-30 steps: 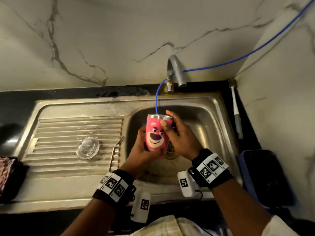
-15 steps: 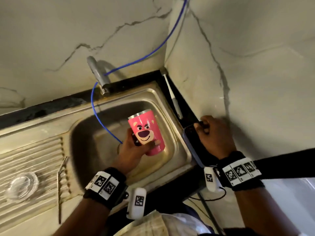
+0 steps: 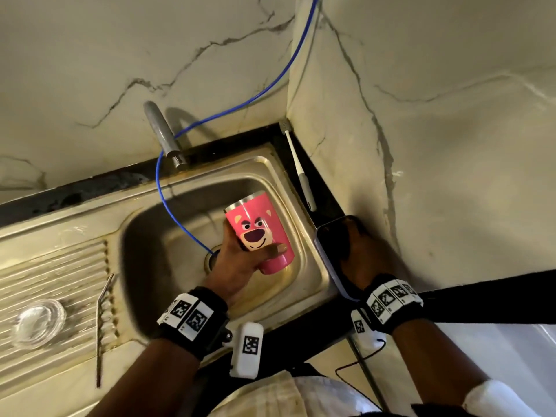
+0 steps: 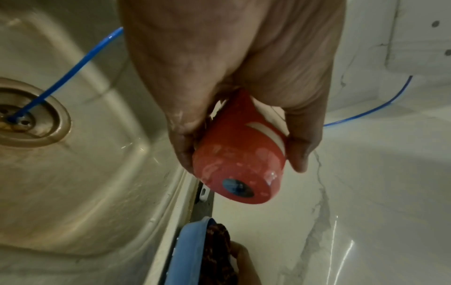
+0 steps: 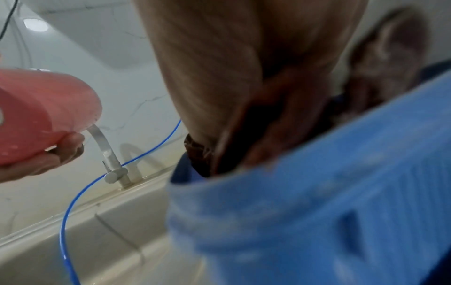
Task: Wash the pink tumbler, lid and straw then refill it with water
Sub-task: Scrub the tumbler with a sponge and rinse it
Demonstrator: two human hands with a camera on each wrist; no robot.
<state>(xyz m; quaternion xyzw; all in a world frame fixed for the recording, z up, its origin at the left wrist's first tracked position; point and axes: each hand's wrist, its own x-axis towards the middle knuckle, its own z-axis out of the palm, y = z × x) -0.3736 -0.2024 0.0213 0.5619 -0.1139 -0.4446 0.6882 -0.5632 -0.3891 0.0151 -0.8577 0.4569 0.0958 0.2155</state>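
One left hand (image 3: pixel 240 263) grips glossy pink tumbler (image 3: pixel 261 233); right hand (image 3: pixel 365 260) grasp unclear.

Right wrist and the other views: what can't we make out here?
- Right hand fingers: inside the blue tub, head view; wrist view blurred, grasp unclear.
- Dark scrubber-like thing: mostly behind the tub rim.
- Pink tumbler interior: not visible in any view.
- Left hand covers the tumbler's far side.

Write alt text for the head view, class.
A left hand holds a pink tumbler over a steel sink, while the right hand reaches into a blue tub beside it. A clear lid and bent straw lie on the drainboard.
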